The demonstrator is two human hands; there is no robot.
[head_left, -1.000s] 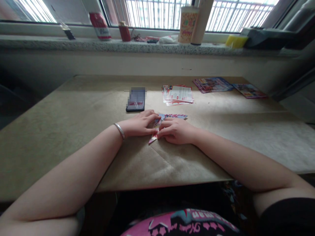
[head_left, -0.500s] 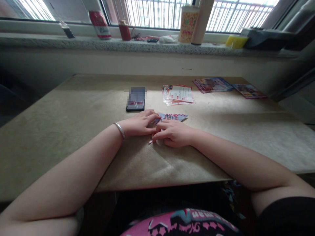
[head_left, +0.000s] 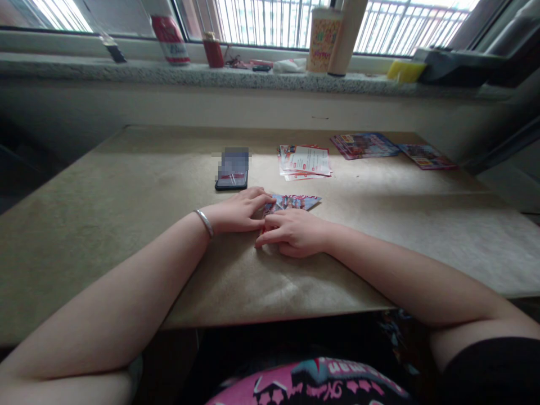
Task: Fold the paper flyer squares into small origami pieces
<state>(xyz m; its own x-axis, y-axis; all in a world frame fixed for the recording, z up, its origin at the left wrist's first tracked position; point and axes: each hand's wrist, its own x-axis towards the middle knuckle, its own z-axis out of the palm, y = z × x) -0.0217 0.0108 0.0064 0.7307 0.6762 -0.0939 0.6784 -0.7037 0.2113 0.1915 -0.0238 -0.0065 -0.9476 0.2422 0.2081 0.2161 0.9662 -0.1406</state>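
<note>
A colourful printed paper flyer [head_left: 295, 201], folded to a pointed shape, lies on the table under both hands. My left hand [head_left: 247, 211] rests on its left side, fingers spread and laid flat, a silver bangle at the wrist. Across the flyer's lower part is my right hand [head_left: 295, 232]. Its index finger is stretched toward the flyer's bottom tip, and the other fingers are curled in against the paper. Much of the flyer's lower half is hidden beneath the right hand.
A phone [head_left: 232, 169] lies beyond my left hand. Farther back are a pile of white printed sheets [head_left: 310, 160] and colourful leaflets [head_left: 371, 145]. On the windowsill [head_left: 253, 80] stand a red can [head_left: 170, 39], a patterned cup [head_left: 324, 42] and a yellow object [head_left: 405, 71].
My right hand has shifted slightly toward me and left, its index finger now reaching the flyer's bottom tip. My left hand stays put.
</note>
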